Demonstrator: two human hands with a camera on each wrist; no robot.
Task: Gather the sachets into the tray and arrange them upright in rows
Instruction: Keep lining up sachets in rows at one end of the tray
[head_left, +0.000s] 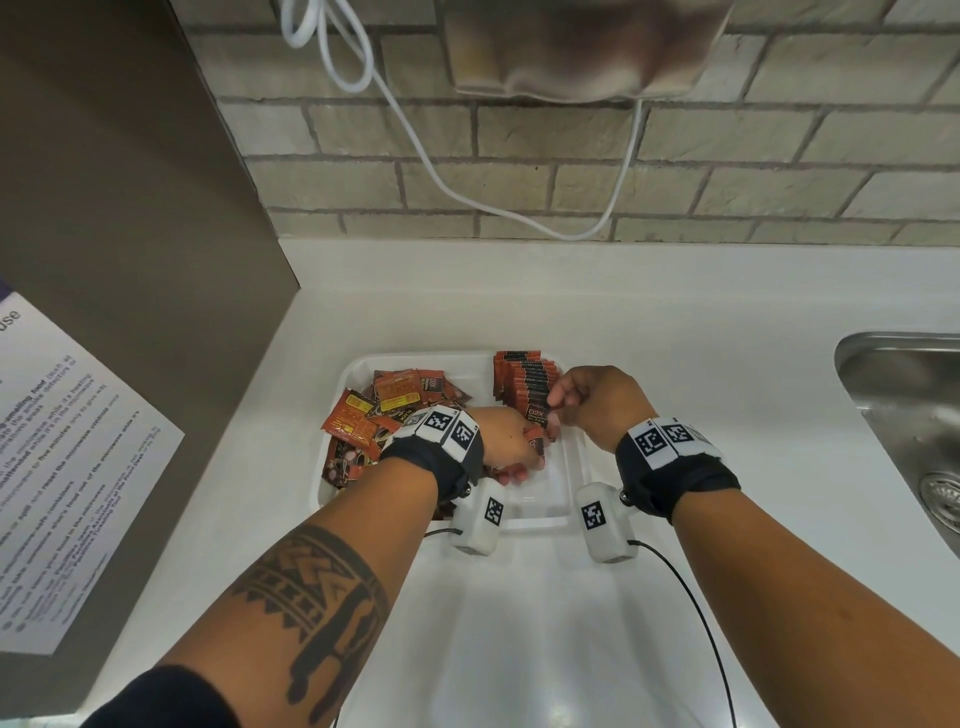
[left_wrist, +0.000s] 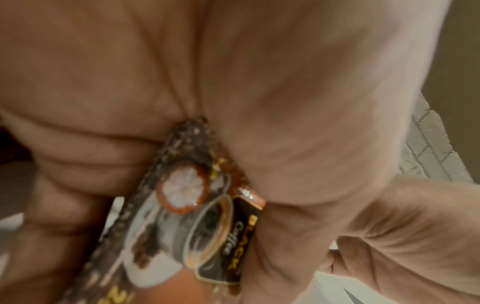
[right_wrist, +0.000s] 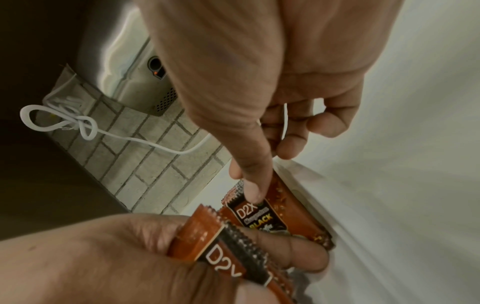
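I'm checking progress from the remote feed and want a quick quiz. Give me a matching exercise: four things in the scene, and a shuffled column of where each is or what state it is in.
Things:
1. upright row of sachets
2. loose pile of sachets
3. left hand
4. sink

Places or states:
A. lying jumbled in the tray's left part
B. set into the counter, far right
C. standing in the tray's right part, at the far end
D. holding a bunch of sachets

Pairs: 1-C, 2-A, 3-D, 4-B

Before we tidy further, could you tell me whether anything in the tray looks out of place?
Yes: the loose sachets on the left side of the tray lie flat and jumbled, unlike the upright row at the right.
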